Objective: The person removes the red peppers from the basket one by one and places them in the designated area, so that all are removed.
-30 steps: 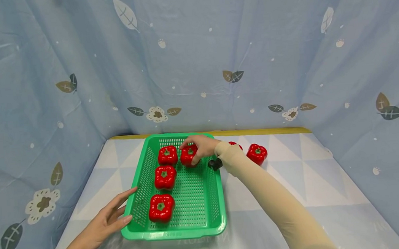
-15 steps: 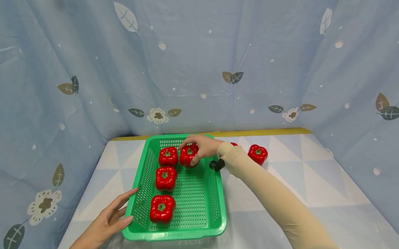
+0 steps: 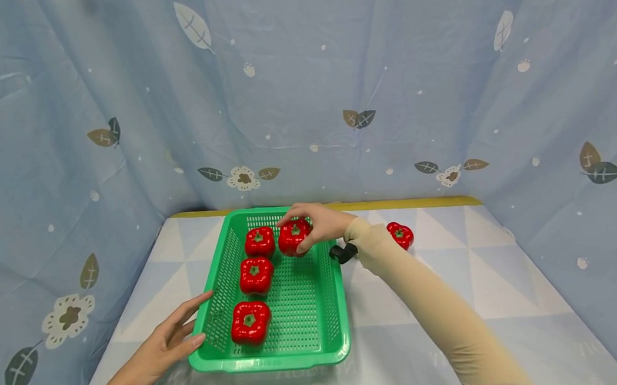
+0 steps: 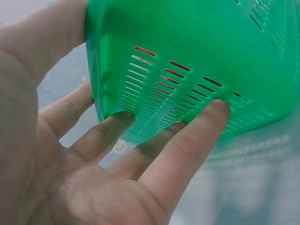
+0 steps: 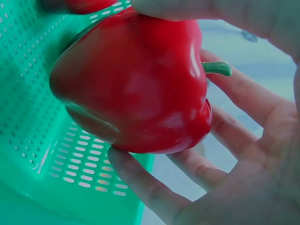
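My right hand [image 3: 323, 224] grips a glossy red bell pepper [image 3: 292, 239] with a short green stem, over the back right of the green plastic basket [image 3: 270, 362]. In the right wrist view the thumb and fingers lie around the bell pepper [image 5: 136, 84], its stem towards the palm. My left hand [image 3: 156, 346] is at the basket's left side with its fingers spread. The left wrist view has those fingertips [image 4: 218, 110] against the slotted outer wall [image 4: 187, 42]. Down the basket's left half stand a back pepper [image 3: 260, 242], a middle pepper [image 3: 256, 276] and a front pepper [image 3: 250, 324].
Another red bell pepper [image 3: 400, 236] lies on the table to the right of the basket, partly hidden by my right sleeve [image 3: 426, 291]. A patterned cloth [image 3: 505, 280] covers the table. Blue printed curtain [image 3: 303, 98] hangs behind and at both sides.
My right hand has lifted slightly and shifted right, and the gripped bell pepper has risen a little. The sleeve now hides a pepper partly seen earlier behind the forearm. The left hand stays put.
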Tool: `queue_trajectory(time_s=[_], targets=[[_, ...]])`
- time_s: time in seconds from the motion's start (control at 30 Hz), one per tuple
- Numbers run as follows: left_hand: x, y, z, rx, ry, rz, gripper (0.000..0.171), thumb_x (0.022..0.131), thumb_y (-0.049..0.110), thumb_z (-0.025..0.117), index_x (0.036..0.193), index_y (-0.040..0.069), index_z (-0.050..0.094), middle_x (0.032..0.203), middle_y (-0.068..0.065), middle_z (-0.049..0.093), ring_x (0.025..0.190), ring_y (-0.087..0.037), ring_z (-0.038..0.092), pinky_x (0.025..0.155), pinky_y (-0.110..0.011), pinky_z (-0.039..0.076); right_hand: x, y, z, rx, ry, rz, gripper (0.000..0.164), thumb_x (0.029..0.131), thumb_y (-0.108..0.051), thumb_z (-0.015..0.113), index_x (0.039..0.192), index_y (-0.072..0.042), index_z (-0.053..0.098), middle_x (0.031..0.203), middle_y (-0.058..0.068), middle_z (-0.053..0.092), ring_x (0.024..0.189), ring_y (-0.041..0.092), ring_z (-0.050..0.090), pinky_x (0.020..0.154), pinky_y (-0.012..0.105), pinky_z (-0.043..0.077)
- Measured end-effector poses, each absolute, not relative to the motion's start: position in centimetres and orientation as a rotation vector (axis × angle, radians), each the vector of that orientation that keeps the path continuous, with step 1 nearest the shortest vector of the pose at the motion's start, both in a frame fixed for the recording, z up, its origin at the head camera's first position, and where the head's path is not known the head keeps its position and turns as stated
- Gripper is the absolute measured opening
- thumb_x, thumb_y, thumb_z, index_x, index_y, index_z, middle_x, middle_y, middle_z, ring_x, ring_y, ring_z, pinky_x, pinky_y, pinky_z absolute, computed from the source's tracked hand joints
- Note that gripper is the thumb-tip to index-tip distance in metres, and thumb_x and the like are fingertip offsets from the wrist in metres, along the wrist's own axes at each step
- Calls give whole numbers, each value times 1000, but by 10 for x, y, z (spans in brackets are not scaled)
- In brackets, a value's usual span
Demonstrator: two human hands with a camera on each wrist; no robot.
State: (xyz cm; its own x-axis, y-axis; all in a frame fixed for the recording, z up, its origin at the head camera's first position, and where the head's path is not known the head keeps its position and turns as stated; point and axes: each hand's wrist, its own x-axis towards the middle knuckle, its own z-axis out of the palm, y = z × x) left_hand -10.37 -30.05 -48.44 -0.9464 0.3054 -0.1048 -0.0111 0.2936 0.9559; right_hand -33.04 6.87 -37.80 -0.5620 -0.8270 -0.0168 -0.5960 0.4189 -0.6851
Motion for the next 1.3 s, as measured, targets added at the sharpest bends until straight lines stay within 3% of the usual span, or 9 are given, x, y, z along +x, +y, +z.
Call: queue_trajectory(time_s=[0.1, 0.23, 0.33, 0.47, 0.6, 0.87, 1.1, 1.3], targets=[[-104, -301, -485, 270, 2307, 1696, 68, 114, 18, 61, 174, 23, 29, 178, -18, 18, 156, -63, 24, 116, -72, 43, -328, 71, -372, -1250, 2315, -934, 68, 83, -13, 88, 148, -14, 70, 147, 5, 59, 132, 23, 53, 110, 45, 50], [-105, -301, -485, 253, 2296, 1693, 69, 114, 18, 62, 175, 23, 28, 178, -16, 18, 157, -61, 25, 114, -50, 52, -324, 74, -365, -1311, 2300, -952, 66, 83, -15, 88, 147, -15, 70, 139, 3, 62, 126, 21, 56, 107, 47, 52], [-104, -301, -484, 252, 2287, 1696, 69, 114, 18, 61, 175, 23, 28, 178, -17, 18, 156, -61, 25, 112, -41, 53, -321, 77, -359, -1342, 2296, -963, 67, 83, -15, 89, 147, -14, 70, 138, 1, 63, 126, 19, 56, 108, 47, 52], [-103, -301, -484, 261, 2283, 1705, 70, 114, 18, 61, 175, 22, 27, 179, -19, 16, 156, -62, 25, 112, -39, 53, -315, 83, -349, -1362, 2283, -999, 66, 83, -16, 91, 146, -15, 71, 140, -1, 63, 130, 17, 55, 110, 46, 50], [-103, -301, -485, 257, 2263, 1732, 70, 114, 17, 62, 175, 23, 27, 179, -18, 14, 157, -62, 23, 106, -23, 50, -312, 89, -340, -1370, 2259, -1059, 65, 83, -17, 93, 145, -17, 71, 140, -3, 64, 130, 18, 55, 108, 47, 51], [-103, -299, -484, 257, 2262, 1733, 70, 114, 17, 62, 175, 21, 27, 179, -19, 14, 157, -63, 22, 104, -20, 49, -310, 104, -332, -1348, 2229, -1164, 62, 87, -14, 91, 146, -17, 71, 138, -3, 64, 128, 21, 57, 99, 45, 59], [-103, -298, -484, 258, 2257, 1733, 70, 114, 16, 61, 175, 22, 27, 179, -19, 13, 155, -64, 23, 103, -21, 51, -306, 119, -325, -1320, 2260, -1173, 60, 88, -14, 90, 145, -20, 71, 139, -4, 64, 126, 20, 60, 95, 51, 59], [-102, -300, -485, 274, 2277, 1718, 69, 114, 16, 62, 175, 23, 28, 179, -19, 13, 155, -65, 23, 104, -21, 51, -306, 132, -317, -1320, 2286, -1153, 60, 89, -17, 88, 146, -22, 71, 141, -4, 64, 130, 18, 57, 97, 50, 58]])
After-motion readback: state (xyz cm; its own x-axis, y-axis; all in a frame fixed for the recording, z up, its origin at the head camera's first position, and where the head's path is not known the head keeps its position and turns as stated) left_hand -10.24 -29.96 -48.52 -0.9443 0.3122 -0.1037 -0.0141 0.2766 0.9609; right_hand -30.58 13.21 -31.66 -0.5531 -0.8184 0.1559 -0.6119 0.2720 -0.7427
